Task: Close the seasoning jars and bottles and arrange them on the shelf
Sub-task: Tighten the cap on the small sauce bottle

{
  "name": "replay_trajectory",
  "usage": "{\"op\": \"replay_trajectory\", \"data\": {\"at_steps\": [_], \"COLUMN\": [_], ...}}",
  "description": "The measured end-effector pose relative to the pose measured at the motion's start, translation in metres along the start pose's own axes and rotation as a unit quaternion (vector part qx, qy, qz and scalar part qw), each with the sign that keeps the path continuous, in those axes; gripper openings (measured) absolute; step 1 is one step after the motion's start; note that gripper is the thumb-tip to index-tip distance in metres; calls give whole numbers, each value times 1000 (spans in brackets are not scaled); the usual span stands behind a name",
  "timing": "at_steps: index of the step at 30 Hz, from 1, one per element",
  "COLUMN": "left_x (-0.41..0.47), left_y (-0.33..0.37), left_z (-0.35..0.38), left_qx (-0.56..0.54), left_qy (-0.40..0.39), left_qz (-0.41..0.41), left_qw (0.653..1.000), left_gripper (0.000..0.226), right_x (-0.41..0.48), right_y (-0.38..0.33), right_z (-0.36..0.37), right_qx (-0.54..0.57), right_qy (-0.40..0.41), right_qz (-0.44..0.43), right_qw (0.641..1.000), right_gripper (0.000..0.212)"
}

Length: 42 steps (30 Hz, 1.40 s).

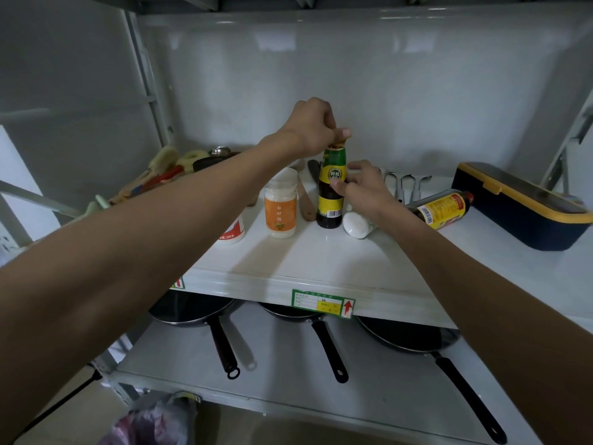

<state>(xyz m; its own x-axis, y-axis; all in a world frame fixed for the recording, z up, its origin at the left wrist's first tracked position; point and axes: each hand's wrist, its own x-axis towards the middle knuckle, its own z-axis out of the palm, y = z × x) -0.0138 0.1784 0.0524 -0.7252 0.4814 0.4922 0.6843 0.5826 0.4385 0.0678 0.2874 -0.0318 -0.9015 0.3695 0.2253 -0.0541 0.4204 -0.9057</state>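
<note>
A dark sauce bottle (330,200) with a green and yellow label stands upright on the white shelf (321,261). My left hand (313,128) pinches the cap at its top. My right hand (361,184) grips the bottle's body from the right. Left of it stands a sugar jar (280,208) with an orange label, and a white tub (232,231) partly hidden by my left arm. A small white jar (356,223) lies on its side by the bottle's base. A second dark bottle (441,208) with a yellow label lies on its side to the right.
A navy and yellow box (519,205) sits at the shelf's right end. Utensils (160,175) are piled at the back left, metal tools (407,184) lie behind my right hand. A wooden spatula (305,200) lies between jar and bottle. Three black pans (407,338) rest on the lower shelf.
</note>
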Motion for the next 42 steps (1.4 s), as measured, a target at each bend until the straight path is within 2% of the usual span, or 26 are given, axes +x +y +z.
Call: {"op": "replay_trajectory", "data": {"at_steps": [2, 10, 16, 21, 27, 35, 39, 41, 42], "left_x": [1, 2, 2, 5, 3, 5, 1, -6, -13], "left_y": [-1, 1, 9, 17, 18, 18, 20, 24, 28], "left_z": [1, -1, 0, 1, -8, 3, 2, 0, -2], "left_qx": [-8, -37, -32, 13, 15, 46, 53, 37, 17], "left_qy": [10, 5, 21, 24, -31, 14, 7, 24, 53], "left_qz": [-1, 2, -29, -15, 25, 30, 22, 13, 12], "left_qw": [1000, 999, 999, 1000, 999, 998, 998, 999, 998], "left_gripper": [35, 34, 50, 49, 37, 36, 38, 44, 45], "right_x": [-3, -1, 0, 9, 11, 7, 4, 10, 15], "right_y": [-1, 4, 4, 8, 13, 7, 2, 1, 2], "right_z": [0, 0, 0, 5, 0, -10, -27, -42, -51], "right_qx": [-1, -33, -12, -48, -45, -47, -94, -123, -138], "right_qy": [-7, 6, -36, 34, 28, -16, -59, -48, -24], "right_qz": [-19, -42, -39, -48, -58, -76, -78, -70, -75], "right_qw": [1000, 999, 999, 997, 997, 996, 991, 989, 987], "right_gripper": [46, 43, 28, 36, 37, 33, 42, 42, 33]}}
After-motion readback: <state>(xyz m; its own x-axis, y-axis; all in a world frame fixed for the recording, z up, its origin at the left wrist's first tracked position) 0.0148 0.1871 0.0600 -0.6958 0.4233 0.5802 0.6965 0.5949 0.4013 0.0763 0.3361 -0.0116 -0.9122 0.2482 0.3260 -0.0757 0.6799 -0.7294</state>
